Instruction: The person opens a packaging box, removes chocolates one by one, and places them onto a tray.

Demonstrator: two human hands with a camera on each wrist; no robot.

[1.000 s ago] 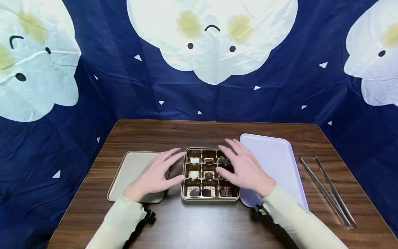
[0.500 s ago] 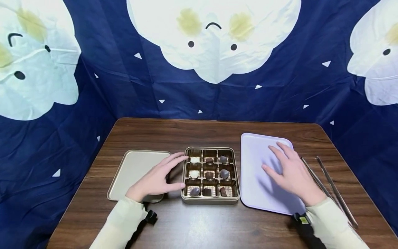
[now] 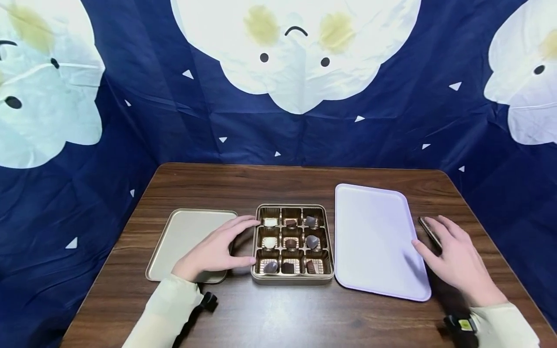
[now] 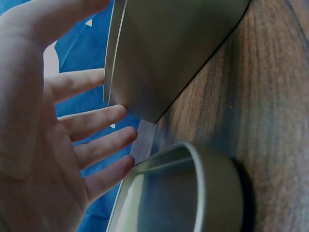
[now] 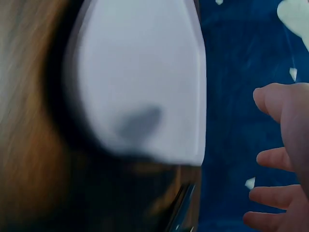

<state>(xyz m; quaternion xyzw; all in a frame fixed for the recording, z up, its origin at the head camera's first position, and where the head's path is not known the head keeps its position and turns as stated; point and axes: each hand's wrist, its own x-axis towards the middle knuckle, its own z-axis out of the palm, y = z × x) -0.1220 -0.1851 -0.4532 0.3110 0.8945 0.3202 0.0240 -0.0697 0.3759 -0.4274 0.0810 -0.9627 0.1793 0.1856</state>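
In the head view, a gold tin (image 3: 292,279) has a divided insert with chocolates in several compartments, some dark and some white. My left hand (image 3: 215,249) is at the tin's left side, thumb and fingers spread, fingertips right at the rim. The left wrist view shows those fingertips beside the tin's smooth metal wall (image 4: 164,53). Over on the right, my right hand (image 3: 454,261) hovers with loosely spread fingers above metal tongs (image 3: 428,229), hiding most of them. Nothing is between its fingers in the right wrist view, where the tongs (image 5: 181,208) appear lower down.
A pale lilac tray (image 3: 376,237) lies between the tin and the tongs. Left of the tin, partly under my left hand, is a shallow gold lid-like tray (image 3: 187,232). The wooden table (image 3: 278,319) meets a blue cloth backdrop (image 3: 174,125) with cloud prints.
My right hand has left the tin, crossed the lilac tray and reached the tongs on the right. My left hand stays at the tin's left side.
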